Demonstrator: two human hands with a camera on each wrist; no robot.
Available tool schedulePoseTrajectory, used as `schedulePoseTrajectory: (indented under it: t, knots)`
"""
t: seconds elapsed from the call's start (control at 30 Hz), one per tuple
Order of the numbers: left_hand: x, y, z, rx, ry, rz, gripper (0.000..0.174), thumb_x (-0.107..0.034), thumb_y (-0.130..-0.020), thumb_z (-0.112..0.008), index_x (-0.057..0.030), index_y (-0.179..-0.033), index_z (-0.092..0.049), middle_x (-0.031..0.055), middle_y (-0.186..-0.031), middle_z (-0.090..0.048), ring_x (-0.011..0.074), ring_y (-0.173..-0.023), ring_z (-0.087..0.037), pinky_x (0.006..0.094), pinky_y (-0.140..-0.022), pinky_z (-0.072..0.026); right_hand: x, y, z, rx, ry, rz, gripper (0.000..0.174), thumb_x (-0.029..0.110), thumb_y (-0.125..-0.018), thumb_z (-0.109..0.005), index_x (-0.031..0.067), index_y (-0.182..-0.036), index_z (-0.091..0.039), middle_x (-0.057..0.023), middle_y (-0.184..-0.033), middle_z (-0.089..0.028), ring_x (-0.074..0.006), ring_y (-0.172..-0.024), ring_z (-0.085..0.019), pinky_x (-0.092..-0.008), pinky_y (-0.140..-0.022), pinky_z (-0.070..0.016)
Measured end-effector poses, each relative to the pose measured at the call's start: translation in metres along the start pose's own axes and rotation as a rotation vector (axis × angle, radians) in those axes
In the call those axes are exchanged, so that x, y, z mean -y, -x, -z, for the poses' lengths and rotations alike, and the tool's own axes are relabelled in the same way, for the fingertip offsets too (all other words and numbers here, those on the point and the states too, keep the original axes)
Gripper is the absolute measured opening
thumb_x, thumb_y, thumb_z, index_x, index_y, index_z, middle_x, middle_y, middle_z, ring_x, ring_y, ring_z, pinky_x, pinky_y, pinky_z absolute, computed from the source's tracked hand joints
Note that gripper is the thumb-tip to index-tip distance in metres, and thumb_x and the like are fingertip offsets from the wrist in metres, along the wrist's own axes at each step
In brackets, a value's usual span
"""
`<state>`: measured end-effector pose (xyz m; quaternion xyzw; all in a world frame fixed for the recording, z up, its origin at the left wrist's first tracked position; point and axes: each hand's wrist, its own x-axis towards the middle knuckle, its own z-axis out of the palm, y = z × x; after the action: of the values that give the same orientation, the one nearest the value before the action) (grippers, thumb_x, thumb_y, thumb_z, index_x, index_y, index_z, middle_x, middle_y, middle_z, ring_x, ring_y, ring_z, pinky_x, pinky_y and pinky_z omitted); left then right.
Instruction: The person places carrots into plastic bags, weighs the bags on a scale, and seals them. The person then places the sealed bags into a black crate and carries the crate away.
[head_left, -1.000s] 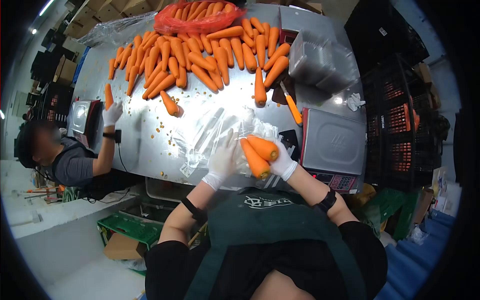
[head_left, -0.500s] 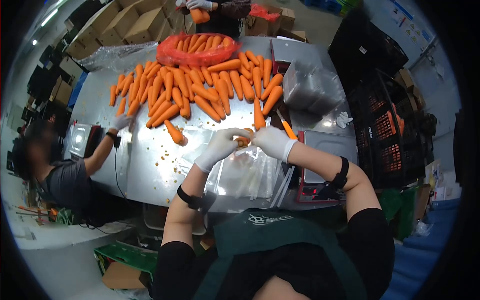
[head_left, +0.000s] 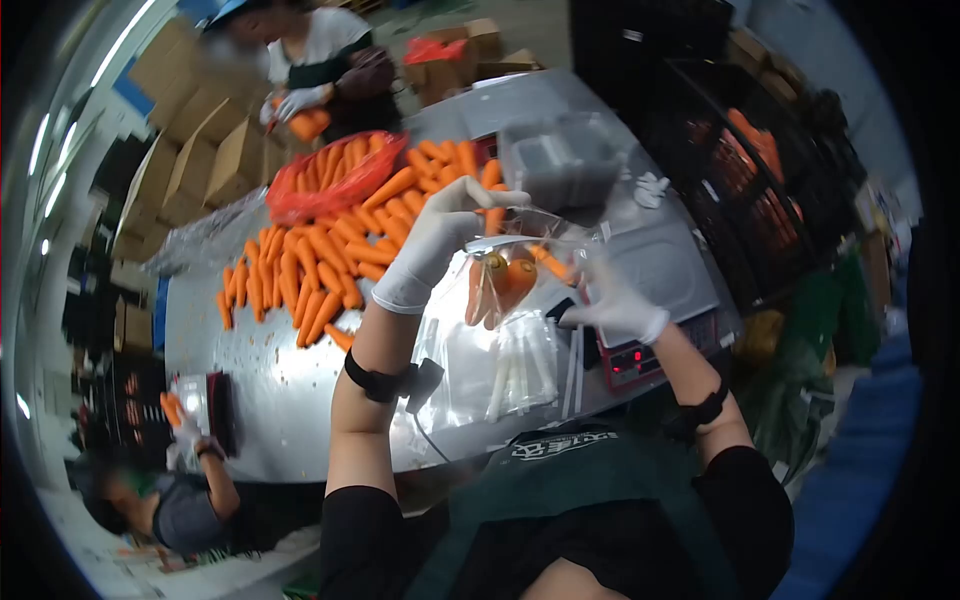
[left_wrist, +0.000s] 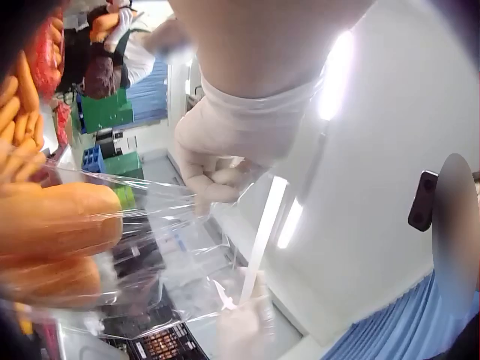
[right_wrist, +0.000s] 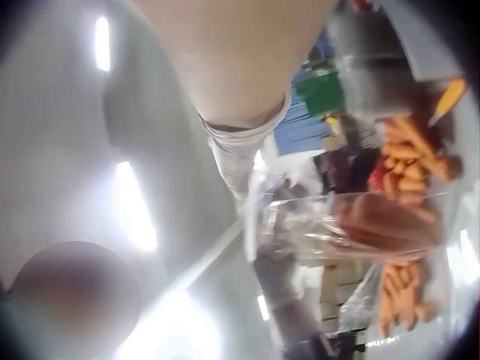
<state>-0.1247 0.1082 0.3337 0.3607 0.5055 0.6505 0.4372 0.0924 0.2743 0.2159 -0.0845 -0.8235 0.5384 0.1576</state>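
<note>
My gloved left hand (head_left: 440, 235) pinches the top of a clear plastic bag (left_wrist: 172, 217) with curled fingers. Inside the hanging bag are carrots (head_left: 515, 280), their stem ends facing up in the head view. A narrow white strip (left_wrist: 262, 236) slants across the bag's mouth in the left wrist view. My gloved right hand (head_left: 625, 305), blurred, is to the right of the bag; its fingertips pinch the strip's end in the left wrist view. Under the bag, more flat clear bags (head_left: 500, 370) lie on the metal table.
Loose carrots (head_left: 320, 260) and a red bag (head_left: 335, 175) of carrots cover the far table. Clear trays (head_left: 560, 160), a scale (head_left: 660, 270) and an orange-handled knife (head_left: 550, 262) are at right. Another person (head_left: 320, 60) stands opposite with carrots; one (head_left: 195, 510) works at left.
The two carrots, held in my right hand at first, are now inside the clear bag. My left hand has lifted the bag, and my right hand has moved off to the right.
</note>
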Motion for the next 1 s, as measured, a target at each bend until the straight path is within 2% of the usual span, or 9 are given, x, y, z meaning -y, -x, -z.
schedulePoseTrajectory:
  t: [0.07, 0.27, 0.43, 0.53, 0.6, 0.67, 0.8, 0.9, 1.0]
  knots:
    - [0.004, -0.032, -0.012, 0.108, 0.105, 0.019, 0.019, 0.007, -0.071, -0.045, -0.0032, -0.086, -0.052, 0.0268, -0.118, -0.065, 0.0268, -0.104, -0.067, 0.0350, -0.094, -0.0526, -0.018, 0.008, 0.008, 0.149, 0.041, -0.228, 0.074, 0.013, -0.080, -0.077, 0.0096, -0.146, -0.044, -0.0050, -0.117, -0.064, -0.0123, -0.100, -0.061, -0.0284, -0.080, -0.0515]
    - [0.034, -0.114, -0.064, -0.085, -0.294, -0.249, 0.055, 0.008, -0.075, -0.044, 0.0028, -0.130, -0.052, 0.0152, -0.122, -0.063, 0.0197, -0.116, -0.059, 0.0304, -0.097, -0.0483, -0.024, -0.017, 0.096, -0.305, 0.205, 0.125, 0.016, 0.015, -0.077, -0.080, 0.0045, -0.075, -0.068, -0.0074, -0.070, -0.066, -0.0187, -0.059, -0.064, -0.0317, -0.058, -0.0505]
    - [0.098, -0.075, -0.138, -0.216, -0.322, -0.250, 0.056, 0.012, -0.074, -0.049, 0.0001, -0.129, -0.052, 0.0111, -0.127, -0.059, 0.0057, -0.074, -0.055, 0.0203, -0.067, -0.0469, -0.081, 0.044, 0.161, -0.384, 0.204, 0.071, 0.022, 0.022, -0.075, -0.081, 0.0078, -0.071, -0.064, -0.0079, -0.073, -0.066, -0.0200, -0.061, -0.064, -0.0326, -0.058, -0.0501]
    - [0.209, -0.047, -0.169, -0.405, -0.671, 0.034, 0.051, 0.006, -0.077, -0.057, -0.0107, -0.125, -0.060, 0.0008, -0.067, -0.050, 0.0087, -0.065, -0.052, 0.0254, -0.066, -0.0462, -0.134, 0.076, 0.184, -0.239, 0.527, 0.005, 0.024, 0.023, -0.073, -0.080, 0.0108, -0.071, -0.060, -0.0059, -0.071, -0.062, -0.0277, -0.066, -0.063, -0.0388, -0.060, -0.0493]
    - [0.267, -0.019, -0.189, -0.388, -0.682, -0.064, 0.055, 0.007, -0.077, -0.061, -0.0043, -0.130, -0.053, 0.0054, -0.109, -0.062, 0.0071, -0.071, -0.051, 0.0224, -0.065, -0.0446, -0.169, 0.099, 0.188, -0.104, 0.685, 0.051, 0.014, 0.017, -0.076, -0.074, 0.0113, -0.076, -0.062, -0.0053, -0.077, -0.063, -0.0273, -0.073, -0.062, -0.0401, -0.067, -0.0475]
    - [0.298, 0.010, -0.207, -0.520, -0.586, -0.009, 0.052, 0.002, -0.085, -0.062, -0.0016, -0.135, -0.047, 0.0061, -0.116, -0.062, 0.0069, -0.068, -0.051, 0.0208, -0.064, -0.0460, -0.161, 0.118, 0.190, -0.037, 0.673, 0.000, 0.010, 0.014, -0.077, -0.072, 0.0112, -0.078, -0.062, -0.0047, -0.078, -0.063, -0.0268, -0.074, -0.062, -0.0401, -0.069, -0.0467]
    - [0.282, 0.033, -0.222, -0.368, 0.118, 0.630, 0.049, -0.018, -0.093, -0.067, 0.0018, -0.134, -0.049, 0.0059, -0.101, -0.064, 0.0066, -0.067, -0.055, 0.0230, -0.060, -0.0497, -0.085, 0.134, 0.181, -0.525, 0.448, 0.039, 0.007, 0.005, -0.078, -0.068, 0.0091, -0.079, -0.062, -0.0052, -0.077, -0.062, -0.0262, -0.074, -0.062, -0.0383, -0.071, -0.0463]
    - [0.309, 0.037, -0.202, -0.085, 0.133, 0.667, 0.035, -0.020, -0.100, -0.054, 0.0013, -0.128, -0.059, 0.0025, -0.086, -0.066, 0.0063, -0.066, -0.052, 0.0202, -0.061, -0.0451, -0.044, 0.150, 0.121, 0.012, 0.287, 0.366, 0.008, 0.017, -0.079, -0.071, 0.0101, -0.080, -0.066, -0.0096, -0.077, -0.063, -0.0287, -0.074, -0.062, -0.0397, -0.069, -0.0475]
    - [0.278, 0.030, -0.200, 0.034, -0.119, 0.532, 0.034, -0.019, -0.101, -0.050, 0.0012, -0.126, -0.063, 0.0013, -0.088, -0.066, 0.0061, -0.068, -0.052, 0.0195, -0.064, -0.0445, -0.105, 0.173, 0.098, -0.023, 0.389, 0.091, 0.010, 0.020, -0.082, -0.068, 0.0101, -0.084, -0.069, -0.0092, -0.081, -0.065, -0.0291, -0.079, -0.064, -0.0405, -0.074, -0.0499]
